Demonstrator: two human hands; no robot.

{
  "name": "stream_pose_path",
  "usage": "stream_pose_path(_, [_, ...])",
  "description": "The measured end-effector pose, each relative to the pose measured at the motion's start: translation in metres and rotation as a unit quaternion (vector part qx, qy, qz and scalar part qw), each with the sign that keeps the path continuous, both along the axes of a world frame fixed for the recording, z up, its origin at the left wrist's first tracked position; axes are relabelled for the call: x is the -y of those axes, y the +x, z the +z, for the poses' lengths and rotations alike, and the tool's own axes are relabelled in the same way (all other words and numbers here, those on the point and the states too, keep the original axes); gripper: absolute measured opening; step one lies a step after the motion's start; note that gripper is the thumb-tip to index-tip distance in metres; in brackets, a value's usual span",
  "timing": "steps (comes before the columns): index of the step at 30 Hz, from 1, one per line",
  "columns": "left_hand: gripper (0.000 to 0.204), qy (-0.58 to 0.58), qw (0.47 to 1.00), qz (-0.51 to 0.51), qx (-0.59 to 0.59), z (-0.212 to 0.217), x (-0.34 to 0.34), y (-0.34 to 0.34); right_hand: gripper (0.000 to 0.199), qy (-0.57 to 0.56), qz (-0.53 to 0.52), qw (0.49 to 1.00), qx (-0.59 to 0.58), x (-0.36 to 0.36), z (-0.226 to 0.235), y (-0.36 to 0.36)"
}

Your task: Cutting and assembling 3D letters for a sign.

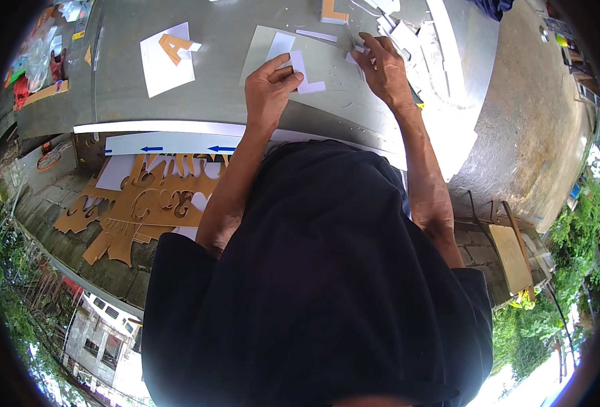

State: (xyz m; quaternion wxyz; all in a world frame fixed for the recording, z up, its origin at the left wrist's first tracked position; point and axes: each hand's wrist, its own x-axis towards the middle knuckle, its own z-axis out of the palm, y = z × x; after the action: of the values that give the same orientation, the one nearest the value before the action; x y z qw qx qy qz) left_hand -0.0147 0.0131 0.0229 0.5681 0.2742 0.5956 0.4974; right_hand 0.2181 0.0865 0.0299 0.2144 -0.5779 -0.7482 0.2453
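Note:
My left hand (270, 85) pinches a white L-shaped cut-out (301, 73) between thumb and fingers, just above the grey table. Under it lies a pale translucent sheet (256, 57), with a white strip (282, 45) beside the fingers. To the right, my right hand (385, 71) is bent with thumb and fingers curled close together near small white bits. What those fingers hold, if anything, is too small to make out. A thin white strip (316, 35) lies between the two hands. Beyond them sits a brown-faced letter cut-out with white sides (334, 12).
White scraps (408, 41) pile up right of my right hand, beside a long white strip (447, 47). On the left, a brown letter cut-out (175, 49) rests on a white sheet (157, 74). Plastic bags (39, 57) crowd the far left. Brown cut-out boards (154, 193) lie below the table edge.

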Motion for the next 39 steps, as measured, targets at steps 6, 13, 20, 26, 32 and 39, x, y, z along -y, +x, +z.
stream_pose_path(6, [0.056,0.027,0.993,0.0,-0.111,-0.025,0.006,0.01,0.028,0.018,-0.12,0.991,0.054,0.032,0.013,0.034])
stream_pose_path(13, [0.046,0.067,0.982,-0.007,-0.178,-0.037,0.005,0.015,0.061,0.008,-0.097,0.979,0.176,0.071,-0.009,0.065])
stream_pose_path(20, [0.043,0.049,0.966,-0.019,-0.254,-0.026,0.001,0.016,0.061,0.005,-0.093,0.978,0.186,0.078,-0.013,0.071])
stream_pose_path(26, [0.054,0.074,0.892,-0.129,-0.426,-0.015,0.003,0.009,0.057,-0.012,-0.102,0.98,0.172,0.081,-0.016,0.074])
stream_pose_path(32, [0.08,0.123,0.882,-0.233,-0.391,-0.008,0.009,-0.002,0.055,-0.047,-0.163,0.965,0.201,0.08,-0.006,0.089])
stream_pose_path(39, [0.085,0.136,0.866,-0.26,-0.406,-0.012,0.003,-0.006,0.028,0.014,-0.18,0.98,0.089,0.029,0.001,0.095])
